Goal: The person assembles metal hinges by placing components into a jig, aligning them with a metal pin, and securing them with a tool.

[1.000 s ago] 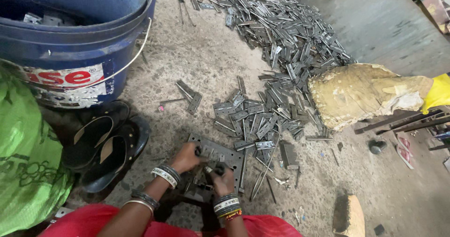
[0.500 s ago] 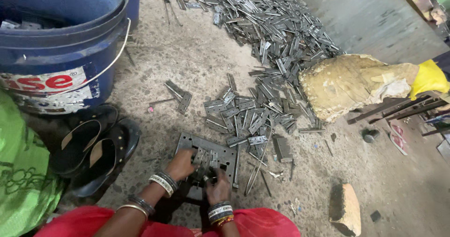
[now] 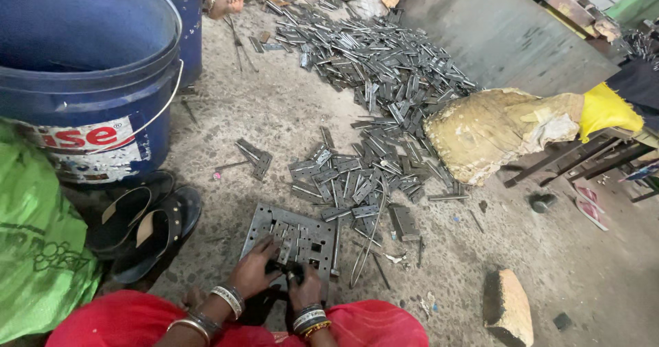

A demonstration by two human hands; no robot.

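Observation:
A grey metal plate [image 3: 271,222] with cut-out slots lies on the concrete floor just in front of my knees. Both hands rest on its near edge. My left hand [image 3: 252,273] grips a small metal piece on the plate, fingers curled. My right hand [image 3: 304,286] is closed on a small dark metal part next to it. Bangles circle both wrists. A heap of grey metal hinge pieces [image 3: 357,175] lies just beyond the plate and stretches away to the far pile [image 3: 374,62].
A big blue bucket [image 3: 75,86] stands at the left, with a pair of black sandals [image 3: 141,223] by it. Green cloth [image 3: 34,251] at far left. A yellowish sack [image 3: 494,131] sits at right, a stone block [image 3: 508,306] lower right.
The view has tilted and pulled closer to the plate. Both hands have stayed on its near edge, fingers shifting slightly over the small parts.

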